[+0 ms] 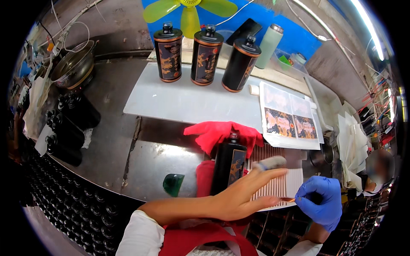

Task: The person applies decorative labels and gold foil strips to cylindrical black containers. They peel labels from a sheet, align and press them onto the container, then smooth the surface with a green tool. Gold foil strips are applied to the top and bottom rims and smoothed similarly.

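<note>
Left hand (243,204): bare, thumb and fingers spread; its thumb tip meets a copper strip (288,199).
Right hand (322,204): blue-gloved, at 3 o'clock from the left, fingertips pinched on the strip.
Near bottle (225,161): 11 o'clock, against red cloth (226,127); labelled, shoulder unbanded, base hidden.
Finished-looking bottles (206,59): three, towards 12, labelled and copper-banded.
Plain bottles (67,149): 10 o'clock, no labels visible.

Right hand (320,202): blue glove. Thin strip (290,199): coppery orange. Near bottle (226,164): black, dark label with gold figure. Rear bottles (206,55): black, copper bands. Cloth (215,133): pinkish red. Sheet (270,187): brown-and-white stripes. Flat piece (173,184): dark green. Fan (190,21): yellow-green. Apron (200,241): red.
</note>
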The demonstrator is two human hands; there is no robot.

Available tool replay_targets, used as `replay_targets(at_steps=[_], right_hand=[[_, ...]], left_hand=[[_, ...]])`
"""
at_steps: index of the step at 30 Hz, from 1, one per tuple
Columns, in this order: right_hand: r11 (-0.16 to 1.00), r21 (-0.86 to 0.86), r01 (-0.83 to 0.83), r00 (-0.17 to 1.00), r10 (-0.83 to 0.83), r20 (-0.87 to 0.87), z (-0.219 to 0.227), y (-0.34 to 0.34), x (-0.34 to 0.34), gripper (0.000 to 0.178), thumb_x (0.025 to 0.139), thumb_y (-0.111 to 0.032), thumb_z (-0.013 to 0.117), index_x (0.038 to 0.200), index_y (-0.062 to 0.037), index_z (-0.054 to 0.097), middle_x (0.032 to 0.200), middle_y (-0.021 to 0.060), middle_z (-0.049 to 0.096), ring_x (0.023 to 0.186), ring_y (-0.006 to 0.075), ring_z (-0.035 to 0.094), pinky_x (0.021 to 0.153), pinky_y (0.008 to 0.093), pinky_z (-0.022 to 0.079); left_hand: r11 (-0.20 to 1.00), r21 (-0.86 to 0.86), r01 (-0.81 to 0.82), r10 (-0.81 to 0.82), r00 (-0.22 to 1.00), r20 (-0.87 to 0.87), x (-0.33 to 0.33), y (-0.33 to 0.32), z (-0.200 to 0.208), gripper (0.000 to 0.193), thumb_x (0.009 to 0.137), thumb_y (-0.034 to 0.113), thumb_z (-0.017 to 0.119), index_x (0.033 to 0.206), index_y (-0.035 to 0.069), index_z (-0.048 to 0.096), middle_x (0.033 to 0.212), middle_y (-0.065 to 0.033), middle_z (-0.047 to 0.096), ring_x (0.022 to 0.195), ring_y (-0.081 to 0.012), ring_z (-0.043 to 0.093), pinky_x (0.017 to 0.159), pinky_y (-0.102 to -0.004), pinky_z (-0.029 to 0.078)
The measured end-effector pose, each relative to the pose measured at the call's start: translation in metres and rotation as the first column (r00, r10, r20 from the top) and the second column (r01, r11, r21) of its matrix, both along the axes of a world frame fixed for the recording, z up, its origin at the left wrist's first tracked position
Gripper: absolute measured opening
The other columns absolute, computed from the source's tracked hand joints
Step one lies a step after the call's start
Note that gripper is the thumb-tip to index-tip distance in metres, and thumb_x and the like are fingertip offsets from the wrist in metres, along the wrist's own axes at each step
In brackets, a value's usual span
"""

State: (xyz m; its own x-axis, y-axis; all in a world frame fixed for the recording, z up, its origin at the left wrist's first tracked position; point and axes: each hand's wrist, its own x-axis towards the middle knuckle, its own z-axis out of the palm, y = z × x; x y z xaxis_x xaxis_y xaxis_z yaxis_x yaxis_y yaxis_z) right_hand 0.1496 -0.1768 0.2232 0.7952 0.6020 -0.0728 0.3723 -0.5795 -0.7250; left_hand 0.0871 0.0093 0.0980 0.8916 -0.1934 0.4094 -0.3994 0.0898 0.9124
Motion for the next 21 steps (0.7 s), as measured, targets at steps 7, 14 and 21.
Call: replay_targets(at_steps=[7,14,21], right_hand=[[0.922,0.28,0.268,0.95,-0.204,-0.238,-0.019,-0.033,0.034,0.003,0.071,0.002,0.065,0.072,0.0014,0.062,0.063,0.0034,0.061,0.051,0.0052,0.051,0.047,0.0162,0.035],[0.811,0.313,0.495,0.84,-0.354,-0.411,-0.107,-0.049,0.069,0.006,0.078,-0.006,0.063,0.078,0.0,0.06,0.064,0.0064,0.06,0.046,0.0045,0.046,0.042,0.0172,0.032],[0.78,0.328,0.532,0.805,-0.347,-0.481,-0.159,-0.056,0.104,0.012,0.082,-0.013,0.063,0.078,-0.0025,0.06,0.063,0.0038,0.058,0.046,0.0037,0.044,0.043,0.0174,0.03]], left_hand=[[0.993,-0.119,-0.01,-0.019,0.971,-0.239,-0.002,0.04,-0.006,0.011,0.085,0.012,0.065,0.087,0.001,0.066,0.083,-0.0034,0.063,0.077,-0.0101,0.056,0.071,-0.0268,0.044],[0.889,0.186,-0.418,0.457,0.821,-0.341,-0.001,0.071,-0.04,0.011,0.08,0.011,0.071,0.078,0.002,0.065,0.072,0.0002,0.06,0.068,-0.0056,0.053,0.061,-0.0203,0.042],[0.822,-0.066,-0.565,0.464,0.733,-0.498,0.02,0.066,-0.061,0.011,0.081,0.01,0.07,0.082,0.0,0.064,0.077,-0.0002,0.06,0.07,-0.005,0.054,0.061,-0.0198,0.043]])
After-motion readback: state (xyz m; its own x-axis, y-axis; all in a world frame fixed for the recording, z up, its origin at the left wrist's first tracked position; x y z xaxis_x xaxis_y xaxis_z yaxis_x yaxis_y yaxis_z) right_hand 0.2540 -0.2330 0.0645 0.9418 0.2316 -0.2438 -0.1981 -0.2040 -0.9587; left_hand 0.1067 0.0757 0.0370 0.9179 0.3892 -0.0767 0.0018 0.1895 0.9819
